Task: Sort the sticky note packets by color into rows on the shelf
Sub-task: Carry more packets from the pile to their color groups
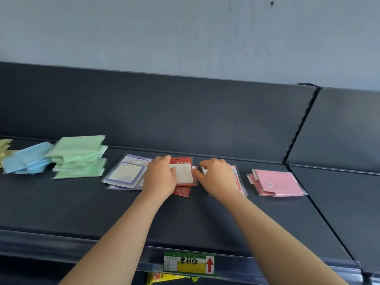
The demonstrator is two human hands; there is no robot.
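Observation:
Sticky note packets lie in colour groups along a dark shelf [185, 219]. From the left: yellow packets [5, 147] at the frame edge, a blue pile [26, 158], a tall green stack [79, 156], purple packets [125, 172], red packets [183, 175] and a pink pile [277, 183]. My left hand [159, 176] grips the left edge of the top red packet. My right hand [218, 177] pinches its right edge and covers more red packets [236, 177] lying beneath it.
The shelf's dark back panel [185, 112] rises behind the packets, with a slotted upright [298, 128] at the right. A green and yellow price label [189, 263] sits on the front rail. Yellow packaging [162, 277] shows on the level below.

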